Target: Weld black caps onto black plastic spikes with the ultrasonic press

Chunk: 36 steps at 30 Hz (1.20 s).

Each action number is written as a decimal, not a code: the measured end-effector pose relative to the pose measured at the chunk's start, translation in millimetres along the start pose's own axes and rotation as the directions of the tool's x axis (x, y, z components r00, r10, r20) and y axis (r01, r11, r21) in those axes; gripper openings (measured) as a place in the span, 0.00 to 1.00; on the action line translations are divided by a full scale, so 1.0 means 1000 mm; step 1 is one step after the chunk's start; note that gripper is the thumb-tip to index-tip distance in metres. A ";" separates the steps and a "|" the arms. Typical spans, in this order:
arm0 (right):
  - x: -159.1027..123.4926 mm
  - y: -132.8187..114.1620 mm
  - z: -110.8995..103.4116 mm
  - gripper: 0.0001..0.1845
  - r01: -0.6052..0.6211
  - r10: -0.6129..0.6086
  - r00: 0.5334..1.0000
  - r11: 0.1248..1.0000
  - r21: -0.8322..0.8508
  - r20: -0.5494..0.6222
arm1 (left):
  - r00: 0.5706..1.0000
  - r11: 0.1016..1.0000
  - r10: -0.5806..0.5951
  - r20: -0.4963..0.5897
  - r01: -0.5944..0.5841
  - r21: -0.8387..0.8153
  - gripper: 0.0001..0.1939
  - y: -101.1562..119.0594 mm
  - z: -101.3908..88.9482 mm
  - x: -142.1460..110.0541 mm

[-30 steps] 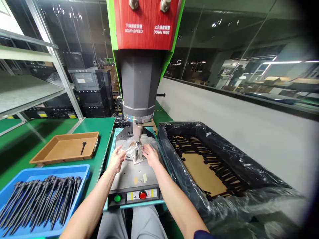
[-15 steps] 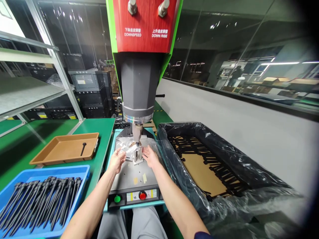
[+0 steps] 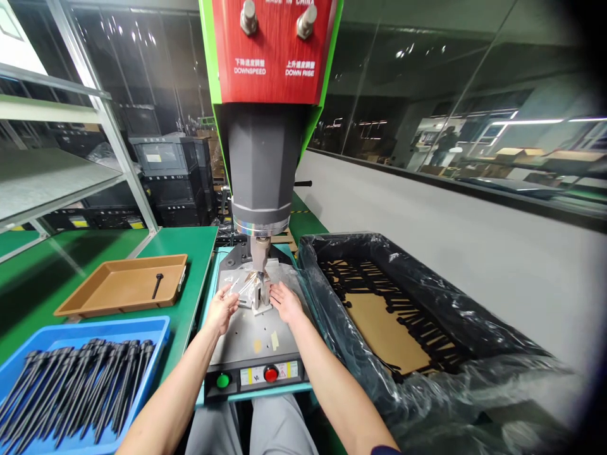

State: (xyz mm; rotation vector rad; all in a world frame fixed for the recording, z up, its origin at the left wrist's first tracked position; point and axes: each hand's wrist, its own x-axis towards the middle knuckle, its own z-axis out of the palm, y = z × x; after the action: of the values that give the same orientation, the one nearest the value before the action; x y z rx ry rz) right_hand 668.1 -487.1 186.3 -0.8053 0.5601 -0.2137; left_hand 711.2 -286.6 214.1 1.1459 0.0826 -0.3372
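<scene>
The press's metal horn is lowered onto a small metal fixture on the steel work plate. Crinkled clear plastic film lies around the fixture's left side and behind it. My left hand is left of the fixture, fingers curved and apart beside the film, with nothing visible in them. On the other side, my right hand has its fingers stretched toward the fixture, close to its side. Any part under the horn is too small to make out.
A blue tray of long black plastic parts stands at left. Behind it, a brown tray holds one black part. At right, a plastic-lined bin contains black parts on cardboard. Green and red buttons face me.
The view has tilted up slightly, and the plastic film has shifted a little near the fixture. Both hands stay almost where they were on either side of it.
</scene>
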 end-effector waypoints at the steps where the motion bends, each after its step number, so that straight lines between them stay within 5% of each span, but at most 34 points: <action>1: 0.000 -0.001 0.000 0.10 0.014 -0.014 1.000 1.000 0.009 -0.004 | 1.000 1.000 0.009 0.014 -0.009 0.002 0.29 -0.001 -0.001 -0.001; 36: 0.001 -0.007 0.003 0.19 -0.110 0.111 0.994 0.993 0.031 -0.019 | 0.999 0.999 0.029 -0.014 -0.029 0.039 0.27 -0.007 -0.006 0.005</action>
State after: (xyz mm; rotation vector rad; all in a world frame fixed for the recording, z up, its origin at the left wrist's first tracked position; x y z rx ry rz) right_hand 670.7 -491.0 192.7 -0.7416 0.6180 -0.1283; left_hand 714.9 -285.0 204.3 1.1870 0.0725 -0.3059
